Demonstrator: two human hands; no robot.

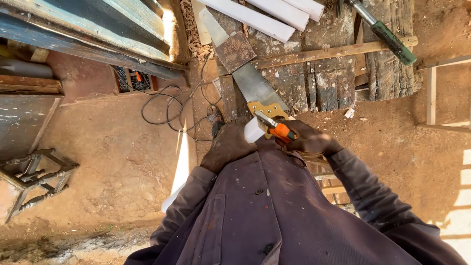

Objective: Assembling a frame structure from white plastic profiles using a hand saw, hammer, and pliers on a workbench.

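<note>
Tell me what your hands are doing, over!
Left hand grips white piece. Right hand holds orange-handled chisel on its end. Handsaw lies just beyond, on workbench.

Open dirt floor (pixel 113 157) left of hands; ahead, handsaw (pixel 250 81), white boards (pixel 265 14), hammer (pixel 387 34) crowd bench (pixel 333 83); cable (pixel 167 108) loops beside bench.

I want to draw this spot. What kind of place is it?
Probably an outdoor carpentry yard: a hand saw lies on a rough wooden workbench, wood shavings are scattered nearby, and the floor is bare dirt.
</note>
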